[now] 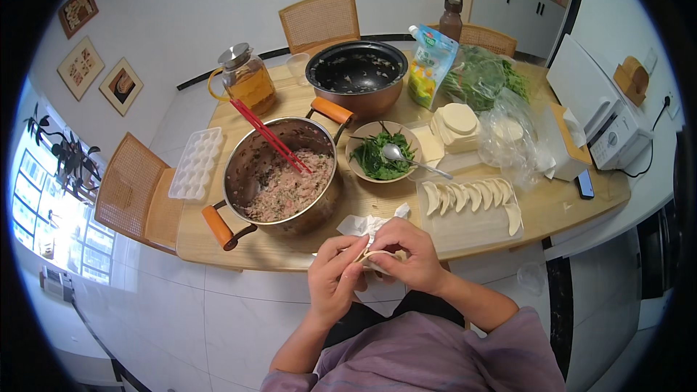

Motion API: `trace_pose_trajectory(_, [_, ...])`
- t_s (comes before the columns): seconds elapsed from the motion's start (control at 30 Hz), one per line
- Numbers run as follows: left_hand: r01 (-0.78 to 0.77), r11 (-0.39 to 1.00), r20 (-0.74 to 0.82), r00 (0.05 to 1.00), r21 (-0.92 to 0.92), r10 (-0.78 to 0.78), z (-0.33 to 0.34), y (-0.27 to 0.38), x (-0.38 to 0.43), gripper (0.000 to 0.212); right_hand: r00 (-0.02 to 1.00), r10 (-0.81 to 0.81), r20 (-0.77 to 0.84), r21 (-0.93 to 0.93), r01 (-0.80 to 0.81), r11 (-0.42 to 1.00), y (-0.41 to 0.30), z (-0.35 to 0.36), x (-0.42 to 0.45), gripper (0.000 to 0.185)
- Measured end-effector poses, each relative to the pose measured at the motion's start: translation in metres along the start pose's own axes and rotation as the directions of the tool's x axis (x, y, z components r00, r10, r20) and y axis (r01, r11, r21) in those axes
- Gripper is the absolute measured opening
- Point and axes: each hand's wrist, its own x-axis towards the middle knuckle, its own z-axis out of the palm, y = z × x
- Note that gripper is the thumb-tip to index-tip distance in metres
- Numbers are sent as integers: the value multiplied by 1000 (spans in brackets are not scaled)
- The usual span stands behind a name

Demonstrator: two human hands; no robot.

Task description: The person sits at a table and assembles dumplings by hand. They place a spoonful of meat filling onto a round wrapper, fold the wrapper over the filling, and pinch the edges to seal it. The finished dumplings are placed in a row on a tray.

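Note:
My left hand [338,272] and my right hand [409,255] meet at the table's near edge, both pinching a folded dumpling wrapper [375,259]; any filling in it is hidden. Just beyond them lies crumpled white tissue [366,225]. To the left stands a steel pot [321,212] with orange handles, holding minced meat filling [288,190] and red chopsticks [269,136] leaning in it. A bowl of chopped greens [375,166] with a metal spoon [393,153] is ahead. On the right, a plastic tray [468,234] holds a row of shaped dumplings [474,196]. Stacked round wrappers [459,120] sit behind it.
A black-lined pot [356,99], glass tea pitcher [249,84], plastic cup [298,67], blue pouch [432,68] and bagged leafy greens [479,73] stand farther back. An egg tray [196,163] is at left; a tissue box [566,147], phone [585,184] and microwave [596,103] are at right.

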Motion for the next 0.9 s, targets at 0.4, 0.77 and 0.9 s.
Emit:
trace_pose_trajectory(0.4, [85, 988, -30, 996, -126, -89, 5, 5, -2, 29, 999, -42, -11, -34, 42, 999, -3, 4, -1, 13])
trace_pose_trajectory(0.77, [176, 973, -177, 963, -147, -201, -23, -7, 40, 35, 940, -204, 274, -163, 255, 953, -10, 2, 102, 11])
trace_pose_trajectory(0.9, [105, 977, -264, 952, -186, -153, -54, -9, 80, 35, 939, -184, 292, -78, 215, 973, -5, 25, 156, 14])
